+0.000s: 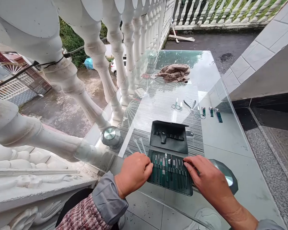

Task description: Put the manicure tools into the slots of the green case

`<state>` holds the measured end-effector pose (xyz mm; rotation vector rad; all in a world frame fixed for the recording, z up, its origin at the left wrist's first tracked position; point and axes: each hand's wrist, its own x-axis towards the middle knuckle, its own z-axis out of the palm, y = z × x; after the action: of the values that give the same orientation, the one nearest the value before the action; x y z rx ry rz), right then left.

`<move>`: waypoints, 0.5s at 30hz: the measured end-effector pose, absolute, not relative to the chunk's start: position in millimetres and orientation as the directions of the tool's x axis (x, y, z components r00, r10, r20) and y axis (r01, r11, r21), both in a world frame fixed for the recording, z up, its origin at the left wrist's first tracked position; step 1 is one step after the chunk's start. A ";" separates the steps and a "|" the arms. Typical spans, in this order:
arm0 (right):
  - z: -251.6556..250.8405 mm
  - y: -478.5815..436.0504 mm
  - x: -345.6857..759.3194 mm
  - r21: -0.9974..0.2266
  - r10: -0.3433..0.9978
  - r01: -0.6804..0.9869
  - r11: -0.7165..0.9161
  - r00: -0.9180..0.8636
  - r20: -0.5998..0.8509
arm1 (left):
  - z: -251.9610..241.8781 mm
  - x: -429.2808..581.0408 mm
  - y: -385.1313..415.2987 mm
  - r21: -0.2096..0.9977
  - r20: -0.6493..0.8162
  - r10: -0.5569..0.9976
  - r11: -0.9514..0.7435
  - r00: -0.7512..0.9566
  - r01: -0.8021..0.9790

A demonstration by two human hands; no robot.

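Tool case [169,156]: laid open on the glass counter [228,134], between both hands.
Left hand [133,172]: loosely curled, touching the case's left edge.
Right hand [207,180]: fingers extended, resting on its right edge.

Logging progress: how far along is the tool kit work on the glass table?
Done: the case lies open, and several tools are laid in a row beyond it. In hand: left hand and right hand rest on the case's lower half. Left: about a dozen implements sit in its lower slots; the upper loops look mostly empty.

Soft, even daylight, sky glare on the glass table [225,140], edges perhaps warped.
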<state>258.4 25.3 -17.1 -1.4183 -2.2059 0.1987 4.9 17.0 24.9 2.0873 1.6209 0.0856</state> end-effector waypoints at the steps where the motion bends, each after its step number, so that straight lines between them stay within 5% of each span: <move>1: -17.3 25.1 258.8 -0.382 0.881 0.809 0.447 -0.326 0.342 | 26.2 2.7 18.7 0.422 -0.247 0.926 -0.163 0.286 0.892; 15: -7.1 26.5 223.2 -0.464 0.805 0.663 0.588 -0.421 0.418 | 19.9 2.4 14.4 0.427 -0.202 0.914 -0.241 0.352 0.871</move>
<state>223.2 26.5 -7.1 -1.1608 -2.2055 0.3018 2.4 14.4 19.9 2.1533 1.5534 0.1215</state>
